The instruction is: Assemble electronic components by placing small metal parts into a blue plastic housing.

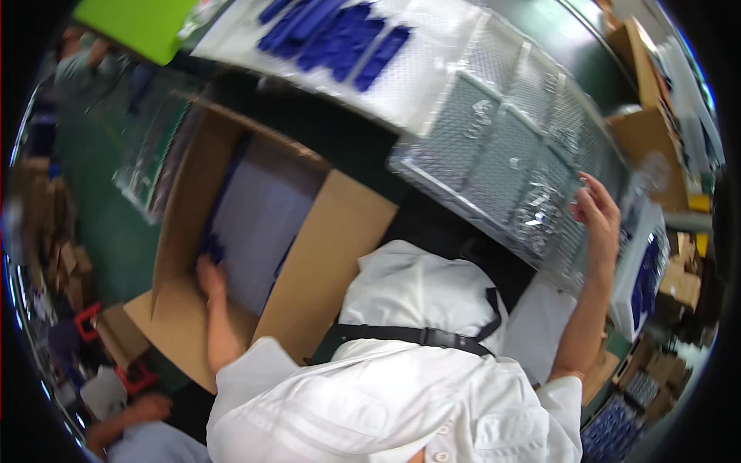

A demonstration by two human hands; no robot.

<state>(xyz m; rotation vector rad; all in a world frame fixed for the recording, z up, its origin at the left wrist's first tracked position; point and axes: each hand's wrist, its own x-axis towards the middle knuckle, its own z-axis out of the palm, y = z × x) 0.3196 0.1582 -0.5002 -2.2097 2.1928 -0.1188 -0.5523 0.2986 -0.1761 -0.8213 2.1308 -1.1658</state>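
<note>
My left hand [210, 276] reaches down inside an open cardboard box [332, 239] at the left. Its fingertips are at a dark blue piece [212, 248] along the box's inner side; blur hides whether they grip it. A whitish sheet [266, 208] covers most of what lies in the box. My right hand [598, 210] is raised over the right part of a grey compartment tray [463, 147], fingers bent and closed together. Something small and shiny seems to be at its fingertips, too small to name. Beneath it, small shiny pieces [538, 207] lie in one compartment.
Several blue strips [340, 38] lie on a white textured surface [428, 58] beyond the box. A bright green panel [143, 23] is at the far left. At the right stand cardboard boxes [656, 143] and a white container [637, 285]. Another person's arm [127, 420] shows at lower left.
</note>
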